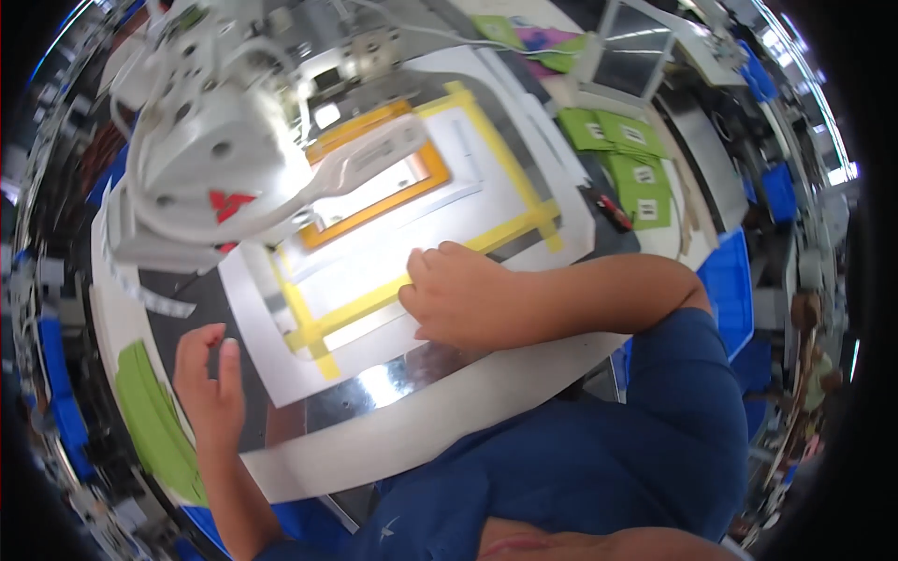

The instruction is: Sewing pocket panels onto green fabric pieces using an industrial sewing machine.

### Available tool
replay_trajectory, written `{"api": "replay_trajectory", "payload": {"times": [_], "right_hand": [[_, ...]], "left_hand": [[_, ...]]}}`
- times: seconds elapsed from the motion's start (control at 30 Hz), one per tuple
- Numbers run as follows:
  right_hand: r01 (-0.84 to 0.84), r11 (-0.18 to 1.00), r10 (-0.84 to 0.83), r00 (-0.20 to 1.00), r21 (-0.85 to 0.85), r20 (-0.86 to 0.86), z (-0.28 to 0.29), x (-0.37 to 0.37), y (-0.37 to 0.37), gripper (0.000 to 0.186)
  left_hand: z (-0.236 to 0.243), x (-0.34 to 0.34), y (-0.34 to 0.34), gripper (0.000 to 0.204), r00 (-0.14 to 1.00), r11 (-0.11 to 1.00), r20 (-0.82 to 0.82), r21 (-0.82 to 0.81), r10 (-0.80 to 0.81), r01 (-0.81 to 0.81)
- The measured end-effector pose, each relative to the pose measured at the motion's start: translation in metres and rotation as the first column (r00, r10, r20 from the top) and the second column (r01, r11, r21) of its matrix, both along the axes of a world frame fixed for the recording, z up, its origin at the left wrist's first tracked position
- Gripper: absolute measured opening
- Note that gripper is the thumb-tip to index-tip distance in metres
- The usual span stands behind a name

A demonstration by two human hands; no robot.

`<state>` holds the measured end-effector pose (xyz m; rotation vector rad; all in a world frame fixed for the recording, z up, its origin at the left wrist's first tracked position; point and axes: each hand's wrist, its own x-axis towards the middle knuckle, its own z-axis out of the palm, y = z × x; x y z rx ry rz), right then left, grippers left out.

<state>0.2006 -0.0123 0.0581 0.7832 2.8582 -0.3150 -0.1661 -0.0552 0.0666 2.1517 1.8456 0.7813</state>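
Note:
My right hand (458,294) lies on the near yellow tape (365,304) edging a white sheet (369,265). Its fingers are curled in, and whatever may be inside them is hidden. My left hand (208,383) hovers over the dark table at the near left, beside the sheet's corner. Its thumb and bent fingers are apart, with nothing visible between them. Over the sheet's far part sits an orange clamp frame (374,208), below the white sewing machine head (220,140). A pale, paddle-shaped arm (369,154) partly covers the frame.
Green fabric pieces (641,178) are spread at the right, and a green strip (154,421) lies at the left edge. A red-and-black tool (610,208) rests right of the sheet. Beyond stands a panel (629,51). Blue bins (727,290) flank the table's right side.

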Motion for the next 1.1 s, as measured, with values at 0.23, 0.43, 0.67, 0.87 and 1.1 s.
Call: {"api": "replay_trajectory", "payload": {"times": [0.23,0.43,0.67,0.87,1.1], "right_hand": [[0.795,0.599,-0.740,0.503,-0.097,-0.445,-0.010,0.137,0.019,0.026],[0.963,0.225,-0.851,0.270,0.151,-0.451,-0.021,0.251,0.026,0.028],[0.970,0.208,-0.895,0.138,-0.123,-0.425,-0.045,0.212,0.038,0.027],[0.953,0.135,-0.892,-0.003,-0.272,-0.452,-0.047,0.210,0.040,0.024],[0.942,0.086,-0.894,-0.071,-0.325,-0.442,-0.043,0.212,0.041,0.021]], "left_hand": [[-0.049,0.149,0.066,0.033,0.788,0.787,-0.008,0.033,-0.616,0.616],[-0.060,0.150,0.075,0.039,0.691,0.684,-0.082,0.093,-0.719,0.723],[-0.064,0.147,0.076,0.038,0.702,0.695,-0.064,0.103,-0.709,0.712],[-0.064,0.146,0.077,0.035,0.685,0.681,-0.047,0.080,-0.727,0.728],[-0.062,0.147,0.078,0.033,0.685,0.680,-0.036,0.085,-0.728,0.728]]}}
